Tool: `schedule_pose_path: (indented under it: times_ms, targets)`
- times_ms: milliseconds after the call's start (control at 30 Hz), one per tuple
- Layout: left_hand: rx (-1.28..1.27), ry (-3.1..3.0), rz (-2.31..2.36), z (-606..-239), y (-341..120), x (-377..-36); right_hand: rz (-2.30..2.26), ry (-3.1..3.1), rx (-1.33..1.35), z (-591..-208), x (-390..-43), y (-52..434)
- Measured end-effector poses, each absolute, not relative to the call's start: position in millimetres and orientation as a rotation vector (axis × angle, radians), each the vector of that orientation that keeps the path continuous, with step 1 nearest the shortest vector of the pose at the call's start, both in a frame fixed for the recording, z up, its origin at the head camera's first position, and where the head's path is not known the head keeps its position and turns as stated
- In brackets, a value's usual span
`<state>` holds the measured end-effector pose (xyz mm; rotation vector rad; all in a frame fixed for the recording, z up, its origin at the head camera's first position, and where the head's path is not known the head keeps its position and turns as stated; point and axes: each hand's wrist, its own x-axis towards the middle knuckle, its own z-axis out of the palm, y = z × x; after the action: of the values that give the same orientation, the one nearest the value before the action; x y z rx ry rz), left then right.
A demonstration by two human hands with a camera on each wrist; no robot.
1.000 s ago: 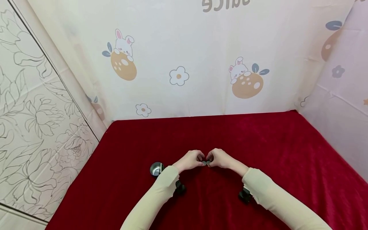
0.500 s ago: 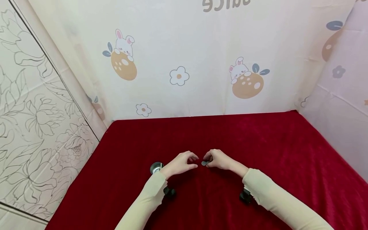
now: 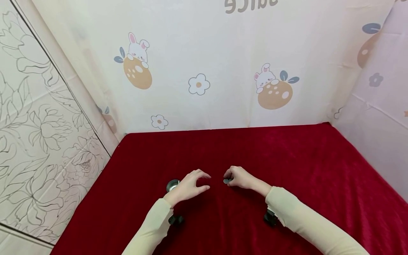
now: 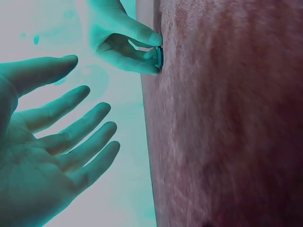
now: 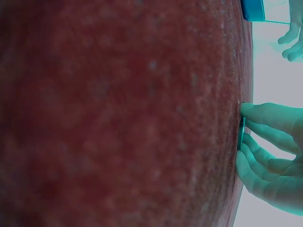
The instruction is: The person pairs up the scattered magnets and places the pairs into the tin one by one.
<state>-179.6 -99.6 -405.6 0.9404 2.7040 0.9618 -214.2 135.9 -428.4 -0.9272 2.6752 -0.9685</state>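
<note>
A small round grey disc (image 3: 226, 181) lies against the red cloth (image 3: 287, 159), pinched between the thumb and fingers of my right hand (image 3: 227, 178). In the right wrist view the disc (image 5: 242, 134) shows edge-on at the fingertips (image 5: 258, 113). My left hand (image 3: 205, 181) hovers a short way to the left of it, fingers spread and holding nothing. The left wrist view shows that open palm (image 4: 52, 146), with my right hand (image 4: 154, 49) on the disc (image 4: 159, 56) beyond it.
A small shiny metal cup (image 3: 172, 185) stands on the cloth just left of my left hand; it also shows in the right wrist view (image 5: 253, 9). Printed curtain walls (image 3: 204, 71) close the back and right sides. A tiled wall (image 3: 38, 124) is on the left.
My left hand has let go at the disc, drawn back to the left toward the cup and opened. My right hand has stayed in place, still pinching the disc.
</note>
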Motion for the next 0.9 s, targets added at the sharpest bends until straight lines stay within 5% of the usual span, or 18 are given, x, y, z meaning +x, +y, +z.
schedule_pose_path:
  times_ms: [900]
  targets:
    - [0.763,2.897,1.147,-402.9,-162.1,-154.3,-0.945,2.676,-1.048,-431.4,-219.4,134.5]
